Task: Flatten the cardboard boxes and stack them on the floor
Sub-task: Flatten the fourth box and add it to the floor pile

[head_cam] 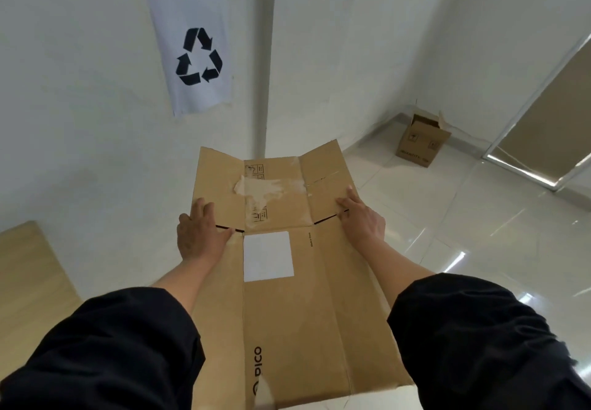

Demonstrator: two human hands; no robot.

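- flattened box point(287, 297) spans the space between both arms; left hand point(200, 233) and right hand point(363, 217) lie on its side edges.
- wall point(80, 121) with recycling sign point(195, 54) closes off the far and left sides.
- tiled floor point(463, 233) to the right is open.
- upright box point(422, 141) occupies the far right corner.
- flat cardboard point(28, 281) lies at lower left.
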